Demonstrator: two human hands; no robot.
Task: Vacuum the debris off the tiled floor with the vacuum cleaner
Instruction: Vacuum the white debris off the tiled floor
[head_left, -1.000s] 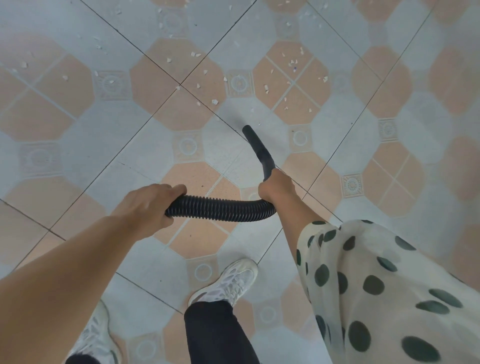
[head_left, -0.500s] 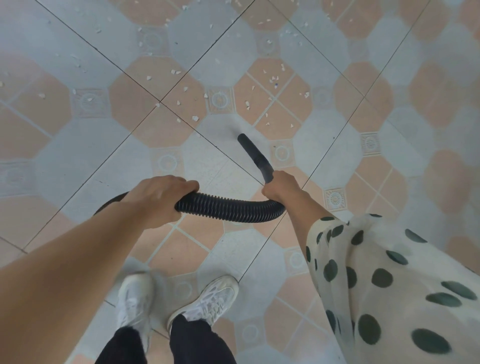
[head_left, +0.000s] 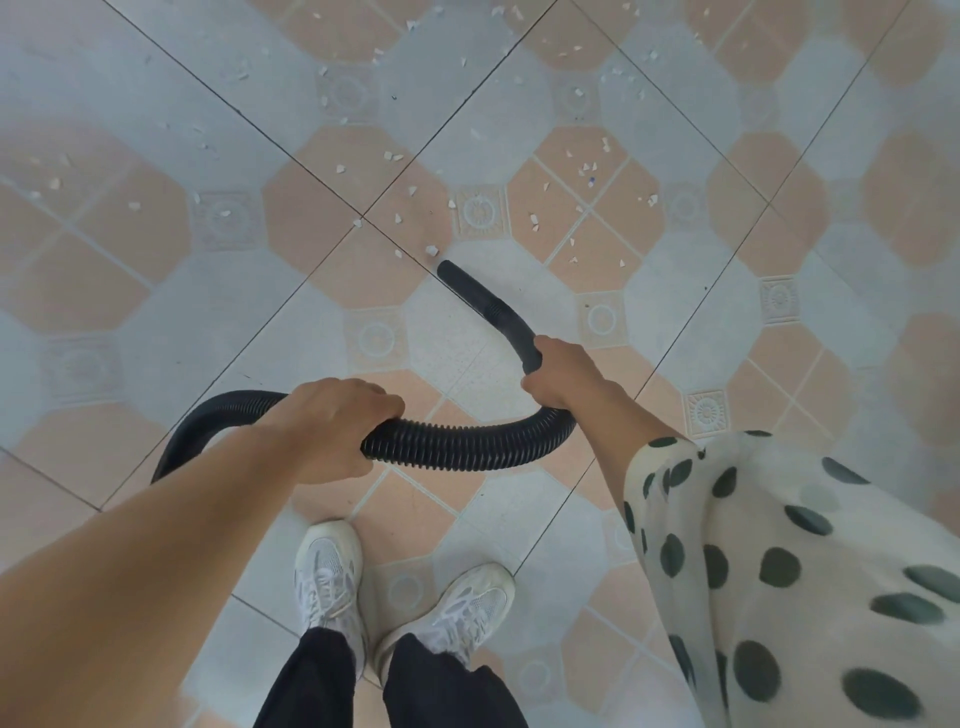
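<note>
The black vacuum hose (head_left: 467, 457) hangs in a shallow loop between both hands, above the tiles in front of the person's feet. The left hand (head_left: 332, 426) is closed over the ribbed part from above, fingers curled round it with the knuckles up. The right hand (head_left: 561, 371) is wrapped tightly round the spot where the ribbing meets the smooth, curved nozzle tube (head_left: 483, 299). From that grip the tube bends forward and to the left, its open end low over the floor. Whether the end touches the tile cannot be told. A white chip (head_left: 431, 250) lies just beside the mouth, near a dark grout line. Behind the left hand the hose arcs left and drops out of sight behind the forearm.

More debris (head_left: 535, 221), small pale fragments, is scattered beyond the nozzle across the far tiles. The tiled floor (head_left: 156, 312) shows peach and grey octagons with small patterned squares between them. Near the bottom edge are white mesh shoes (head_left: 327, 571) and black trousers (head_left: 311, 680). A cream sleeve (head_left: 805, 571) with dark green dots covers the right arm.
</note>
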